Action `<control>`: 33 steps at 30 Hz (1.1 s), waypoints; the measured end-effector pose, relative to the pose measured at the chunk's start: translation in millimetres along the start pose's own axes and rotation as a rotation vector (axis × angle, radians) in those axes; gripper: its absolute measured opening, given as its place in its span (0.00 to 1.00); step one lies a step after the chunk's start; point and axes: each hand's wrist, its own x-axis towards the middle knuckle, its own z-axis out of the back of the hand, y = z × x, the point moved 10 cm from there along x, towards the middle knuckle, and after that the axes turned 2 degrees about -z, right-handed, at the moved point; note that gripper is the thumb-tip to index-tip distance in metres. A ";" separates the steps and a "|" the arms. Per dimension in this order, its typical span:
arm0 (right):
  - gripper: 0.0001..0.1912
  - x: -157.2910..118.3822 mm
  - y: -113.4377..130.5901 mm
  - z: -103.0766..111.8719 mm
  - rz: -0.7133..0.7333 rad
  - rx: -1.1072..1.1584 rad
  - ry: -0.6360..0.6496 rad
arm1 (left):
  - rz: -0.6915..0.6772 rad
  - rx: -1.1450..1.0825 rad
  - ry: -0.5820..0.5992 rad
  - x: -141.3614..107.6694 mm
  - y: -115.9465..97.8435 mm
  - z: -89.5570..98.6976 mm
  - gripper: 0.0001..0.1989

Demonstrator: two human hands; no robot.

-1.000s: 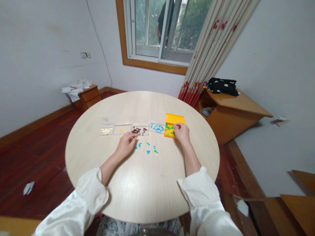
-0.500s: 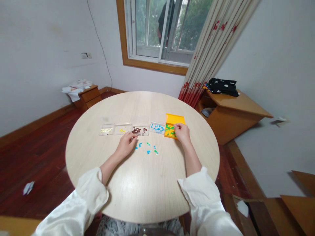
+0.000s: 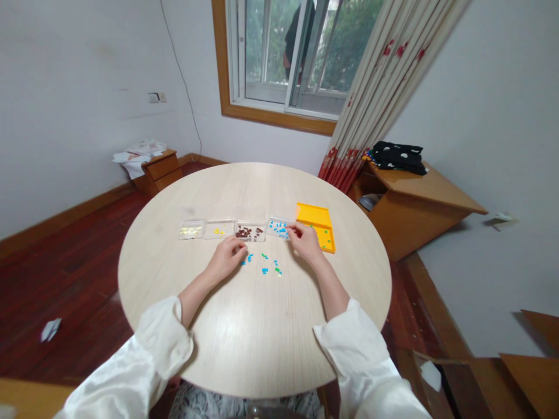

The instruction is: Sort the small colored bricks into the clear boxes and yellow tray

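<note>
- Apparently, in the head view, right of centre, the right hand (image 3: 305,243) bunched its fingertips at the blue pieces (image 3: 282,230); I couldn't tell what they pinched.
- Left of centre, the left hand (image 3: 224,256) curled, grip unclear.
- A brushing knuckle could've scattered mid-frame loose pieces (image 3: 264,271).

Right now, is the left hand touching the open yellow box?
Apart. The head view shows tabletop and the right hand between the left hand and the yellow box.

1 head-worn view, forward and down
</note>
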 end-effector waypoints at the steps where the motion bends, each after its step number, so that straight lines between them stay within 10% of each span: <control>1: 0.11 -5.1 10.8 -15.4 0.055 -0.021 0.083 | 0.010 0.002 0.013 -0.1 0.4 -1.2 0.09; 8: 0.05 -37.0 43.4 -77.5 0.209 -0.218 0.423 | 0.085 0.001 0.024 0.6 4.0 -0.6 0.17; 24: 0.09 -43.0 41.6 -88.2 0.198 -0.249 0.445 | 0.085 0.014 0.035 0.3 6.3 -4.1 0.17; 33: 0.09 -24.7 38.5 -60.5 0.207 -0.094 0.238 | 0.091 0.014 0.023 0.5 5.1 -2.2 0.16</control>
